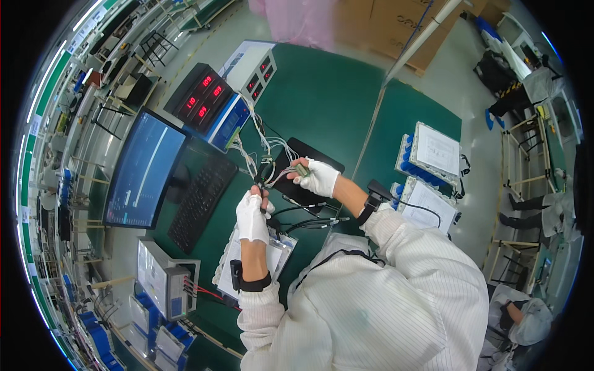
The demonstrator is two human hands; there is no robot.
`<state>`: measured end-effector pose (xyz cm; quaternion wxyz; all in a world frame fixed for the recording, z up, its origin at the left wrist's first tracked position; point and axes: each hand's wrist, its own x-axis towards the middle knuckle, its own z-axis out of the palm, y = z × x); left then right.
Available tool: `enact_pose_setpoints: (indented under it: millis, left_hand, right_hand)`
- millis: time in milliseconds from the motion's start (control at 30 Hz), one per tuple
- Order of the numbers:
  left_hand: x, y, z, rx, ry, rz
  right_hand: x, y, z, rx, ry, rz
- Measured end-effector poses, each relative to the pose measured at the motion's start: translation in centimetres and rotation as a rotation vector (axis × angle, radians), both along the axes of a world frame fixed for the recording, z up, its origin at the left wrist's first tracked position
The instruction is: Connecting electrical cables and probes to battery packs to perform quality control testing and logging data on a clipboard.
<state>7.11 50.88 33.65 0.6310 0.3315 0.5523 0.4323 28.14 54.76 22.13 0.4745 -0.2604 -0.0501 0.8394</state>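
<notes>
Wires (263,162) are running up-left to the meters while both gloved hands (2) are pinching: left hand (252,216) their connector, right hand (318,177) a small grey part (302,169).

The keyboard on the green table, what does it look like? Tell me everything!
The keyboard is black, long and flat, with many rows of small dark keys, probably plastic. It lies slantwise on the green table, right below the monitor with its blue screen. Nothing touches its keys. The gloved left hand holds wires just to its right.
</notes>
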Motion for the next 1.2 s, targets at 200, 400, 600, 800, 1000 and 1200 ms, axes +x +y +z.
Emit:
enact_pose_setpoints:
  millis: [200,400,600,800,1000,1200]
  left_hand:
    - [2.5,-1.7,0.1,0.302,0.639,0.021]
    - [2.9,-1.9,-1.0,0.314,0.747,0.053]
    - [3.3,-2.2,0.0,0.328,0.767,0.078]
    - [3.2,-2.2,-0.4,0.336,0.798,0.085]
    - [4.1,-1.7,-0.8,0.322,0.782,0.082]
    - [4.1,-1.6,-1.9,0.36,0.748,0.132]
  right_hand:
    - [-2.3,-1.0,6.8,0.118,-0.331,0.077]
    - [-5.1,-2.0,9.4,0.225,-0.539,0.089]
    - [-5.7,-2.3,10.0,0.268,-0.682,0.068]
    - [-6.9,-2.6,9.2,0.277,-0.69,-0.009]
    - [-7.4,-2.9,8.3,0.325,-0.727,-0.144]
    - [-8.5,-3.4,8.5,0.429,-0.765,-0.239]
